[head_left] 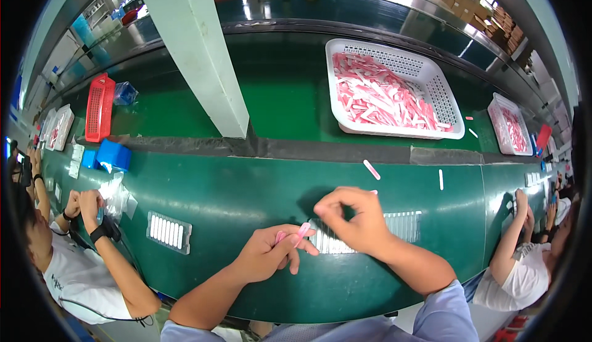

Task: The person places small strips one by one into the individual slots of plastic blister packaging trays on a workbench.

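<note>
My left hand (266, 254) pinches small pink strips (301, 233) between thumb and fingers; one has a pale face and sticks up past the fingertips. To its right, above a clear ribbed tray (402, 225), hovers my right hand (357, 218). Its thumb and forefinger are brought together, and whatever is between them is too small to make out. Part of the tray is hidden under that hand; white pieces show in its left part. Left of my hands lies another clear tray (169, 233) holding a row of white strips.
Beyond the dark ledge stands a white basket (394, 133) heaped with pink and white strips. Loose strips (372, 170) lie near the ledge. A pale post (200, 52) rises at the back. Blue boxes (114, 156) and a red basket (100, 107) are left. Co-workers sit on both sides.
</note>
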`<state>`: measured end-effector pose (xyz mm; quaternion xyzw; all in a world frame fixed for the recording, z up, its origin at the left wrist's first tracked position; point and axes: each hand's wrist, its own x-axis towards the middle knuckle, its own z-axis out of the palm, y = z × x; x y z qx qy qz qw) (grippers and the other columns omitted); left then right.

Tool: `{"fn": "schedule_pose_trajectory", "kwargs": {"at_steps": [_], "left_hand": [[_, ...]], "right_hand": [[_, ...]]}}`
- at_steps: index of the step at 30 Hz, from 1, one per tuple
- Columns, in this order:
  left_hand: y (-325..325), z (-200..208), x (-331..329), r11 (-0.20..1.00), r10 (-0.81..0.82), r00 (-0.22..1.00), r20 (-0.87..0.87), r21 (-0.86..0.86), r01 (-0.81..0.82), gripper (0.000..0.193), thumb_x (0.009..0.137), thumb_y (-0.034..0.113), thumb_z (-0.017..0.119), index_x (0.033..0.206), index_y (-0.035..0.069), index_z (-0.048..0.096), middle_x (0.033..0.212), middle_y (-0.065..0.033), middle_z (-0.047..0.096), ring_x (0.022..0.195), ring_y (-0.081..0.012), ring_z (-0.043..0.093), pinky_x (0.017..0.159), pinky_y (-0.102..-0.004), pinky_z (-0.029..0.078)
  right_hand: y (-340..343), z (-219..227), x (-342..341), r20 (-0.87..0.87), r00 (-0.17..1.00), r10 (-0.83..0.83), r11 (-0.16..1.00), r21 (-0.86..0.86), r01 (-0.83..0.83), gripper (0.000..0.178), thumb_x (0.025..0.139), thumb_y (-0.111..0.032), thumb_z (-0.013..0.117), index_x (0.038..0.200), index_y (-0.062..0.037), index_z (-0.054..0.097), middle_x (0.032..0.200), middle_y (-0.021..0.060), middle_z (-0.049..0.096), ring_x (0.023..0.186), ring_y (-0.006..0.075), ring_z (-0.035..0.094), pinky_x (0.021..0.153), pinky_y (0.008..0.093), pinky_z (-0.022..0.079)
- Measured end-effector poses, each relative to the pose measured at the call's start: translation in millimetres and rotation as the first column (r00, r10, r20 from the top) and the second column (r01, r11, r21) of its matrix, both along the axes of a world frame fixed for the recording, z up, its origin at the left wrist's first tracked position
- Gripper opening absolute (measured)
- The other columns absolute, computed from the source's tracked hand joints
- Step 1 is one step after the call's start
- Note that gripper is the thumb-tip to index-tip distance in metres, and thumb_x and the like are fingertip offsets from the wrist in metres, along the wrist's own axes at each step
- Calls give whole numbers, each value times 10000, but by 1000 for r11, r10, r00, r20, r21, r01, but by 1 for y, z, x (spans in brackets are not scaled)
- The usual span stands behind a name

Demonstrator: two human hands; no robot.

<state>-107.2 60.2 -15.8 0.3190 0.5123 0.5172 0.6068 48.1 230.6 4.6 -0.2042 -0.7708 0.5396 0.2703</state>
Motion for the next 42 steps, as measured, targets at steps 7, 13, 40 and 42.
{"fn": "schedule_pose_trajectory", "kwargs": {"at_steps": [7,13,40,42], "left_hand": [[-3,-1,0,994,-96,995,-17,41,97,356,1130,206,435,1363,-11,596,1152,-76,768,672,-84,660,547,-213,422],[-8,0,0,992,-90,996,10,85,89,369,1130,220,444,1377,-17,581,1177,-84,767,692,-88,676,574,-225,436],[-3,9,8,996,-84,994,-76,-45,81,319,1113,150,443,1334,-6,612,1139,-104,772,700,-94,674,696,-243,496],[-4,1,15,968,-251,968,-23,12,251,318,1112,161,461,1344,3,611,1157,-102,767,706,-100,675,719,-251,513]], "right_hand": [[0,13,6,100,975,198,972,107,-208,39,878,-78,801,916,-76,793,695,15,633,590,115,550,627,293,428],[18,20,6,-77,989,-127,977,164,138,65,846,-47,816,908,-40,801,727,10,640,631,114,545,612,290,439],[-18,16,35,163,986,44,920,379,-103,155,833,-193,823,977,-135,813,723,-15,561,702,187,516,807,321,376],[-16,10,33,124,978,170,954,228,-195,65,818,-120,833,873,-91,815,672,-1,590,654,175,519,773,312,386]]}}
